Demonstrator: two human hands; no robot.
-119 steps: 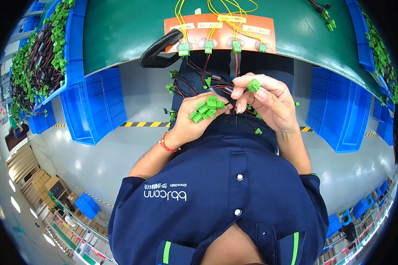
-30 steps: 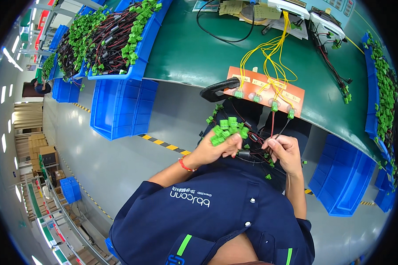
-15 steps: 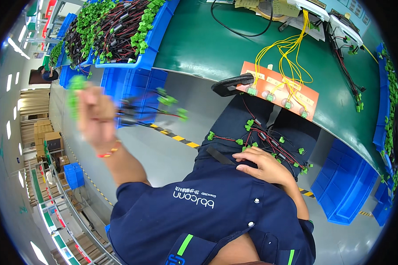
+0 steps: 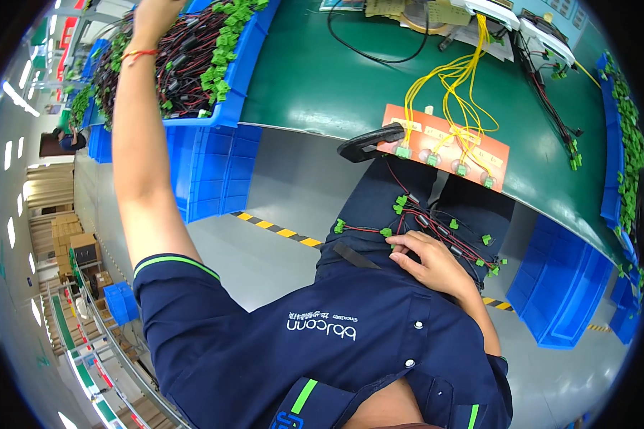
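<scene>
My left arm reaches up and away to a blue bin at the far left. The bin is heaped with cable assemblies that have black and red wires and green connectors. My left hand is over the heap at the top edge of the view, its fingers cut off. In my lap lies a loose bunch of similar cables. My right hand rests beside them with fingers loosely bent and apart, the fingertips near a green connector.
On the green table an orange test board carries green sockets and yellow wires. A black clamp-like handle juts from its left end. More cables hang at the right, near another blue bin. Blue crates stand below.
My left hand has swung up and away to the far-left bin; the cables it carried no longer show apart from the heap. My right hand has shifted only slightly in my lap.
</scene>
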